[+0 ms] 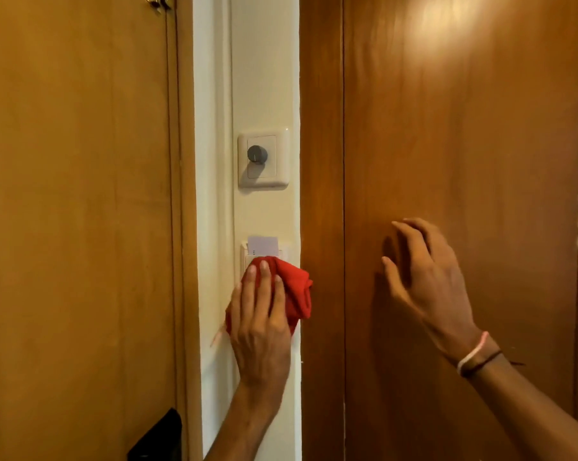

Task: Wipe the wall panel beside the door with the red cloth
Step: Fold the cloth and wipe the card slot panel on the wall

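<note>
A narrow cream wall panel [264, 78] runs top to bottom between a wooden door [74, 211] on the left and brown wood panelling [464, 144] on the right. My left hand [262, 321] presses a bunched red cloth [296, 291] flat against the panel, over the lower part of a key-card holder [264, 251] with a white card in its slot. My right hand [424, 277] rests with fingers spread on the wood panelling, holding nothing. It wears thin bands at the wrist.
A cream switch plate with a dark round knob [257, 154] sits on the panel above the card holder. A black lock fitting [158, 437] shows on the door at the lower left, and a metal fitting [159, 1] at its top.
</note>
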